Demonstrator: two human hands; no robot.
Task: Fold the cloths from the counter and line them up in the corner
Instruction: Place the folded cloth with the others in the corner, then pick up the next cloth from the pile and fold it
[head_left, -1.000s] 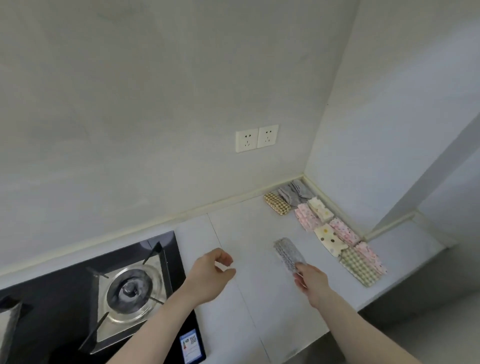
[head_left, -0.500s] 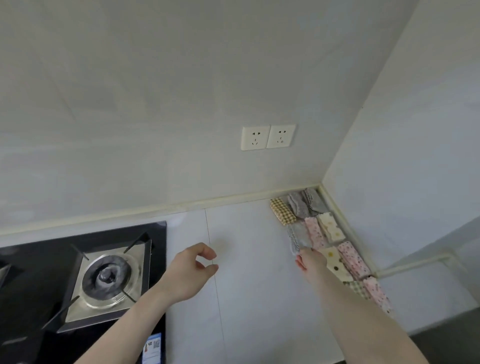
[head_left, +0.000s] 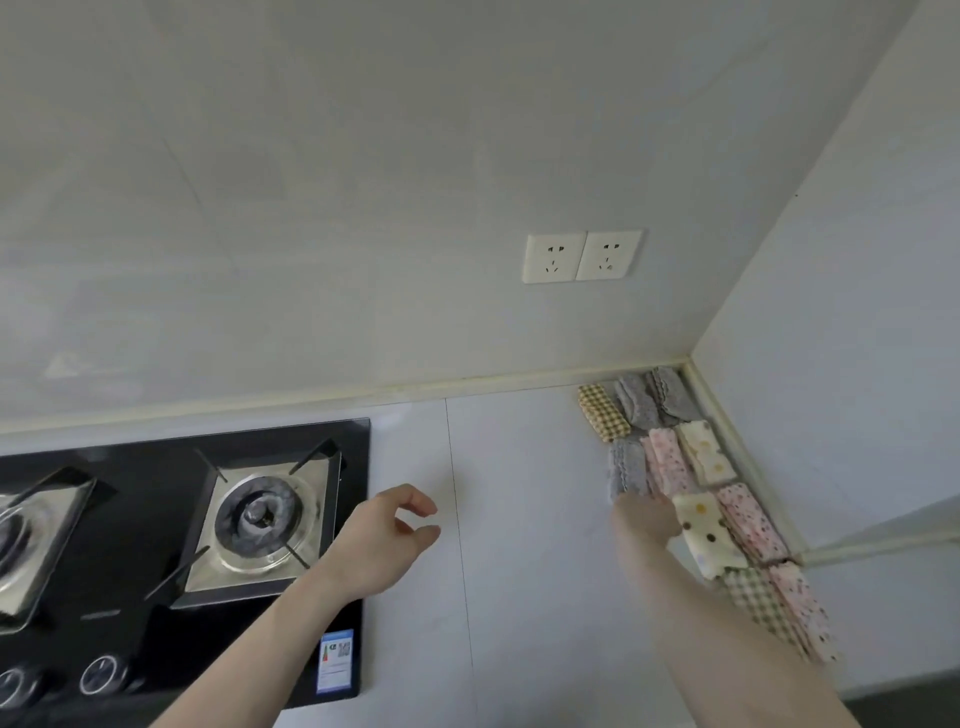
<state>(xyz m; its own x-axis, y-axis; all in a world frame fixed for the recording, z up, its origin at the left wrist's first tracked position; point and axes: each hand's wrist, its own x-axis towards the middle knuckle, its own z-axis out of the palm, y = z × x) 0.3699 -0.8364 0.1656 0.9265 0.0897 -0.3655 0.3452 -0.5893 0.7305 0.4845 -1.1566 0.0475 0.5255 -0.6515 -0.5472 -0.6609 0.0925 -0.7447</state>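
Note:
Several folded cloths lie in two rows along the right wall into the counter's corner, among them a yellow checked cloth (head_left: 602, 413), two grey ones (head_left: 655, 397) and pink floral ones (head_left: 667, 460). A folded grey cloth (head_left: 626, 466) lies flat to the left of a pink one, in line with the rows. My right hand (head_left: 647, 519) holds its near end, and its fingers are mostly hidden behind the back of the hand. My left hand (head_left: 384, 540) hovers above the counter with loosely curled fingers and holds nothing.
A black gas hob (head_left: 171, 545) with two burners takes up the left of the white counter (head_left: 524, 519). Two wall sockets (head_left: 582, 255) sit above the corner. The counter's right end steps back at a ledge (head_left: 883, 543).
My right hand has carried the grey cloth from the middle of the counter up into the rows by the corner. The view has swung left, and my left hand has barely moved.

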